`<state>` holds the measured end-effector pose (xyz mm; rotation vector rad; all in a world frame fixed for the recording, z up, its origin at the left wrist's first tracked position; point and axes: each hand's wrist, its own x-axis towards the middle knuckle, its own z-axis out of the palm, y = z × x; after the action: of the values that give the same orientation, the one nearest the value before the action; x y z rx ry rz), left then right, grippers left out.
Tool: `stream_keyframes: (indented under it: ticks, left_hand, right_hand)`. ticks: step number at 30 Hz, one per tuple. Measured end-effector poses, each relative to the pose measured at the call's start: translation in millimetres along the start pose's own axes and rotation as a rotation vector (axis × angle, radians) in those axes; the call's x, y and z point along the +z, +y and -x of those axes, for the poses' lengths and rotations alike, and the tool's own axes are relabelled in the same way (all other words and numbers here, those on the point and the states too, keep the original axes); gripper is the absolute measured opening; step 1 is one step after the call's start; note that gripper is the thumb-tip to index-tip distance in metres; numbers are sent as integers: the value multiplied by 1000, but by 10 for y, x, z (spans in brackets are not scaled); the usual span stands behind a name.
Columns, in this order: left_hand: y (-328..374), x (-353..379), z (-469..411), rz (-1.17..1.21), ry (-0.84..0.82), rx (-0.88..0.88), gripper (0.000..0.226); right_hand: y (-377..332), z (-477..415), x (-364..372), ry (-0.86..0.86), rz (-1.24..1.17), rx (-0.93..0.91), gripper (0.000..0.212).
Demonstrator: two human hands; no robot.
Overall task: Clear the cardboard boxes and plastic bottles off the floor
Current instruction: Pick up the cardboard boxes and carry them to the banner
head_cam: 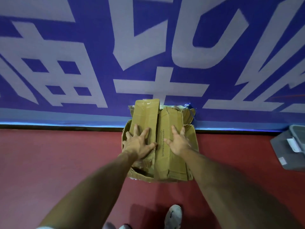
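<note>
A stack of flattened, torn brown cardboard boxes (166, 123) leans against the blue wall, its lower edge on the red floor. My left hand (138, 142) presses flat on the left side of the stack with fingers spread. Pressing the right side of the same stack, my right hand (179, 141) also has its fingers spread. Neither hand curls round an edge. No plastic bottle is in view.
A blue wall (99, 55) with large white characters stands right behind the cardboard. A grey plastic bin (290, 146) lies tipped on the red floor (57, 154) at the right edge. My white shoes (173, 215) show at the bottom.
</note>
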<state>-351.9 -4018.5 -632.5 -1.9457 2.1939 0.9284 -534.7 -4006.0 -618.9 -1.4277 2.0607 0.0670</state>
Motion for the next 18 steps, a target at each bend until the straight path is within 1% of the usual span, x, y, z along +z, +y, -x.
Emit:
stream_keyframes:
  ticks: [5, 11, 14, 16, 18]
  left_hand:
    - [-486, 1067, -877, 43, -12, -7, 81]
    - [-988, 2303, -1928, 73, 27, 49, 84]
    - [-1281, 2750, -2270, -60, 30, 83, 88]
    - [-1454, 2919, -2328, -164, 39, 94, 90]
    - [-1554, 2983, -2248, -212, 20, 77, 92]
  right_hand:
    - [554, -1056, 824, -45, -1, -13, 76]
    - [1010, -2246, 1785, -22, -43, -27, 77]
    - [1252, -2674, 2120, 16, -43, -54, 78]
    - [1366, -2815, 2317, 34, -70, -44, 79]
    - [1369, -2845, 2495, -7, -62, -33, 86]
